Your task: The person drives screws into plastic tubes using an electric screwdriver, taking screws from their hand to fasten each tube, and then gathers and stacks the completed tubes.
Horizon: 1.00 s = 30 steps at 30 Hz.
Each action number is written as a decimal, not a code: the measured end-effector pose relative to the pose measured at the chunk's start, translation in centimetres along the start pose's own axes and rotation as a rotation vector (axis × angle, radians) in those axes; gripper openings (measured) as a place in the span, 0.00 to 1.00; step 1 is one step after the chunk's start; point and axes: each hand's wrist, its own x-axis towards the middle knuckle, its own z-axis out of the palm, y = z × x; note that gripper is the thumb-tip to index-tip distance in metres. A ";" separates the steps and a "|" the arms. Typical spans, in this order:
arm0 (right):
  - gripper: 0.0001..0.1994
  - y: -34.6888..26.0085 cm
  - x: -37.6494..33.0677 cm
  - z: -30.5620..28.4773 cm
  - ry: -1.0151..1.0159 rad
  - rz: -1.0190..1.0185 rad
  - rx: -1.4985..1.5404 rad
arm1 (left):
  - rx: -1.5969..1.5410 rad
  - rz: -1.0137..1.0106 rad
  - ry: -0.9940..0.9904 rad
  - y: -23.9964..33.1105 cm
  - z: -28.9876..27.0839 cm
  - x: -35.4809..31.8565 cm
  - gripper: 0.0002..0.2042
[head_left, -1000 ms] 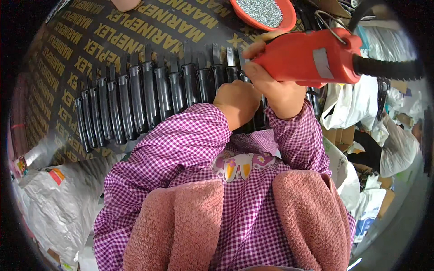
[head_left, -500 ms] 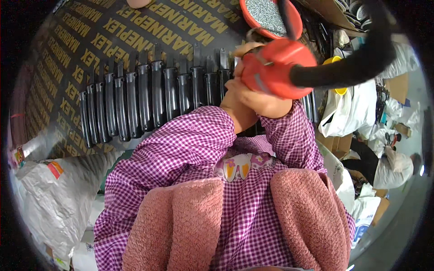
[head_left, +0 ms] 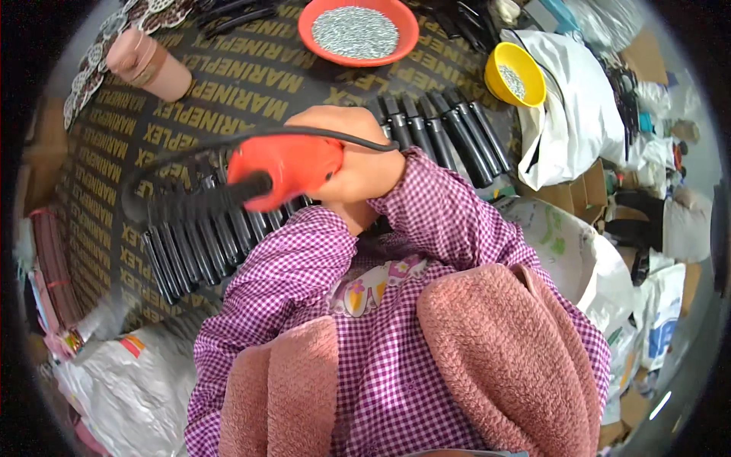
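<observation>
My right hand [head_left: 362, 171] is wrapped round a red corded power tool [head_left: 293, 164], above a row of black parts. From the tool's end a thick black cord [head_left: 205, 202], smeared by motion, loops left and back across my right hand. Only the wrist of my left hand [head_left: 352, 216] shows, under the right one; its fingers are hidden. Long, glossy black handle-like pieces [head_left: 199, 247] with narrow ends lie side by side to the left of my hands. More of these black pieces [head_left: 470, 148] lie to the right. The tool's working tip is out of sight.
Beyond my hands stands a red bowl [head_left: 307, 34] of small silvery screws. A yellow bowl [head_left: 533, 72] holding some more is at the right, near a white bag [head_left: 582, 114]. A pink tumbler [head_left: 148, 65] is at the far left of the printed board [head_left: 244, 65].
The view has swung, so the bowls and black pieces appear shifted. The red tool in my right hand has turned, its cord end now pointing left instead of right.
</observation>
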 end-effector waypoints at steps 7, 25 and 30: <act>0.21 0.2 -2.1 -2.6 0.333 0.091 0.072 | 0.084 -0.080 -0.124 1.5 -2.2 -0.2 0.11; 0.22 -12.1 -12.6 -9.0 0.849 -0.298 0.410 | 0.253 -0.013 0.062 1.3 -1.4 1.0 0.13; 0.23 -11.1 -13.0 -8.7 0.727 -0.349 0.538 | -0.965 -0.531 -0.124 3.2 -3.3 0.4 0.17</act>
